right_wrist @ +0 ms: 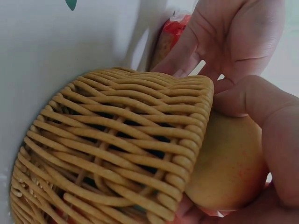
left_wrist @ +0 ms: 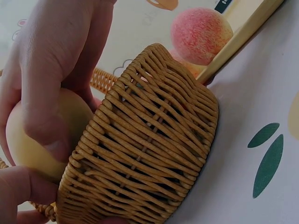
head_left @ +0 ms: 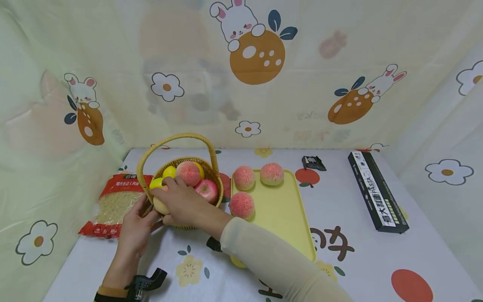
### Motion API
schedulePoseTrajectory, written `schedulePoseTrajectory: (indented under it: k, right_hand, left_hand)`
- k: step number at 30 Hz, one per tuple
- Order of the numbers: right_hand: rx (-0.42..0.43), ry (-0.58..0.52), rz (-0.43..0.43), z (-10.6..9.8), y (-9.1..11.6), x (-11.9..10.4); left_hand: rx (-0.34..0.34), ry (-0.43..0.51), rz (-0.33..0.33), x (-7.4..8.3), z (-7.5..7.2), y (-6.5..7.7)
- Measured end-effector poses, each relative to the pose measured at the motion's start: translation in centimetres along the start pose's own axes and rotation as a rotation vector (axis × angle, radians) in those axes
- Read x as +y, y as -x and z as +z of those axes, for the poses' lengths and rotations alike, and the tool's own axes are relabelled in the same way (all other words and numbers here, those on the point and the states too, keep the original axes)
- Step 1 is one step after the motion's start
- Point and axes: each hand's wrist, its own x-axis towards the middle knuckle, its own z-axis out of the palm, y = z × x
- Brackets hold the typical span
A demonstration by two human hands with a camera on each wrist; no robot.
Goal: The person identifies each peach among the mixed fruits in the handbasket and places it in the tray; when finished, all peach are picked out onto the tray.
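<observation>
A wicker basket (head_left: pixel 185 226) with a tall arched handle stands at the left of the table, full of fruit. My right hand (head_left: pixel 185 201) reaches over its near rim and grips a yellow fruit with a faint red blush (right_wrist: pixel 229 163), which sits partly inside the rim. At the basket's left side my left hand (head_left: pixel 137 228) holds the rim, its thumb close to the yellow fruit in the left wrist view. Behind my right hand lie a pink peach (head_left: pixel 188 173), a red apple (head_left: pixel 207 191) and a yellow lemon-like fruit (head_left: pixel 169 171).
Right of the basket, a yellow tray (head_left: pixel 281 209) carries three pink peaches (head_left: pixel 242 205). A red-and-clear pasta bag (head_left: pixel 117 203) lies left of the basket. Farther right are a small black packet (head_left: pixel 313 163) and a long black pasta box (head_left: pixel 378 191). A patterned curtain hangs behind.
</observation>
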Motion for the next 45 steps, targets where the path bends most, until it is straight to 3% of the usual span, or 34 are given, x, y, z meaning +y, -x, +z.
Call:
schedulePoseTrajectory:
  k: [16, 27, 36, 45]
  right_hand:
    - [0.053, -0.078, -0.083, -0.4, 0.9, 0.7]
    - [0.081, -0.109, -0.084, -1.5, 1.8, 0.9]
    - [0.101, -0.193, -0.087, -2.3, 3.6, 1.4]
    - [0.11, -0.315, -0.071, -3.4, 6.0, 2.7]
  left_hand:
    - [0.002, -0.007, -0.001, -0.1, 0.0, 0.1]
    - [-0.003, -0.014, 0.0, -0.1, 0.0, 0.2]
    - [-0.006, -0.005, 0.033, -0.4, -0.1, -0.1]
    - [-0.004, -0.018, 0.024, -0.4, -0.1, -0.1]
